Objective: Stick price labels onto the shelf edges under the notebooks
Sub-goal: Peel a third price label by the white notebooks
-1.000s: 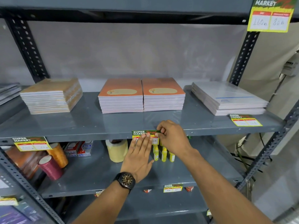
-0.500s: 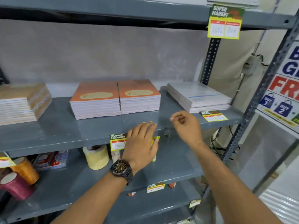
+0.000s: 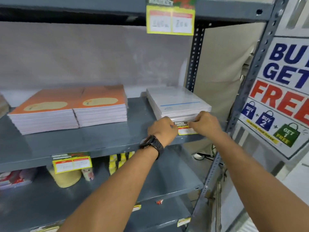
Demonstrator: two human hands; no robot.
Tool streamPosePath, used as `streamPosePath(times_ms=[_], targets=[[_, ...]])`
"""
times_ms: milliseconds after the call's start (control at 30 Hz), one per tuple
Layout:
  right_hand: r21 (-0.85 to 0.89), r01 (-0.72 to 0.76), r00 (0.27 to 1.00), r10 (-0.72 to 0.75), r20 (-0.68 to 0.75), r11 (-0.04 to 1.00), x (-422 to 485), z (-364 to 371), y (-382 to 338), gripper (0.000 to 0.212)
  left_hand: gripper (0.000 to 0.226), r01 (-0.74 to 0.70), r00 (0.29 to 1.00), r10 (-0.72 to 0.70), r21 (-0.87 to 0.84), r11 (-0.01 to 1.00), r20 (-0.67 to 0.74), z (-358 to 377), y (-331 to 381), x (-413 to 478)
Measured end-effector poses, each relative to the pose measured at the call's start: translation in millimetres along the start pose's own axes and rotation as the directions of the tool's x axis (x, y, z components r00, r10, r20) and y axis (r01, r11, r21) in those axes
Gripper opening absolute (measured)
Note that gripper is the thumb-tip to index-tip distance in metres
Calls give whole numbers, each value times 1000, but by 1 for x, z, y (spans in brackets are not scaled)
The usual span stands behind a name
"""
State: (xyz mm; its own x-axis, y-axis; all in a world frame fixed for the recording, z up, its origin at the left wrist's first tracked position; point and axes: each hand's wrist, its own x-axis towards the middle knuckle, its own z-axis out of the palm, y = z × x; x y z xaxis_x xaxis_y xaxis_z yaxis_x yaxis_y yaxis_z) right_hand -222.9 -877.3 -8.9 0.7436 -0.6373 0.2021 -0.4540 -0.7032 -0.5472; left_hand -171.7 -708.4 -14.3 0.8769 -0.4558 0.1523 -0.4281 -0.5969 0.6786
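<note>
A grey metal shelf [image 3: 93, 141] carries two stacks of orange notebooks [image 3: 70, 109] and a stack of white notebooks [image 3: 178, 102] at the right. In front of the white stack lies a yellow and green price label [image 3: 184, 128] on the shelf top. My left hand [image 3: 163, 130], with a black watch on the wrist, pinches the label's left end. My right hand [image 3: 204, 123] pinches its right end. Another price label [image 3: 71, 162] sticks on the shelf edge below the orange notebooks.
A larger price label [image 3: 170, 20] hangs from the shelf above. The lower shelf holds a cream tape roll [image 3: 65, 178], yellow bottles [image 3: 118, 161] and red packets [image 3: 15, 178]. A perforated upright [image 3: 250, 77] and a "BUY GET FREE" poster [image 3: 280, 97] stand at the right.
Both hands left the label on the shelf edge under the orange notebooks and moved right to the label lying by the white stack. The view has swung right.
</note>
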Motion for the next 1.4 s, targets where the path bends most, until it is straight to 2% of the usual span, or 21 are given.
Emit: streamPosePath(times_ms=[67,167,267,400,500,600,667,800,900,933,1033,1167,1400], targets=[[14,-7,998,6,61,1000,11,-2,4,35,17,46,999,-47,-33,998,-9,16,11,13],[138,-36,988,14,156,990,20,-9,5,37,17,125,992,-127,-114,986,-12,24,13,26],[354,-115,967,23,254,928,26,-16,12,43,22,183,978,-207,-330,926,-39,26,14,32],[434,-124,951,-19,309,892,32,-22,16,38,26,180,964,-253,-501,847,-81,27,13,32],[483,-153,940,-24,339,862,35,-23,21,39,24,193,959,-281,-611,768,-50,26,14,30],[570,-164,914,-93,395,805,32,-29,25,33,21,173,972,-236,-654,737,-9,24,19,17],[593,-113,884,-192,426,797,22,-37,29,25,24,89,986,-154,-596,798,-58,27,20,4],[522,170,848,-394,355,836,-8,-36,41,10,15,-14,986,-28,-250,968,-165,43,7,-28],[359,359,841,-465,277,862,-23,-20,50,11,3,-15,983,-2,-88,996,-182,55,-1,-48],[316,399,844,-479,240,861,-27,-15,51,12,6,-11,983,3,-48,999,-181,57,-3,-51],[268,418,868,-469,164,868,-33,-6,55,12,14,-9,981,10,7,1000,-194,60,-4,-52],[300,373,904,-416,94,878,-33,2,58,10,15,-17,978,39,105,994,-207,62,-4,-46],[282,382,919,-394,-17,880,-37,9,64,9,17,-58,970,107,221,974,-219,66,-6,-41]])
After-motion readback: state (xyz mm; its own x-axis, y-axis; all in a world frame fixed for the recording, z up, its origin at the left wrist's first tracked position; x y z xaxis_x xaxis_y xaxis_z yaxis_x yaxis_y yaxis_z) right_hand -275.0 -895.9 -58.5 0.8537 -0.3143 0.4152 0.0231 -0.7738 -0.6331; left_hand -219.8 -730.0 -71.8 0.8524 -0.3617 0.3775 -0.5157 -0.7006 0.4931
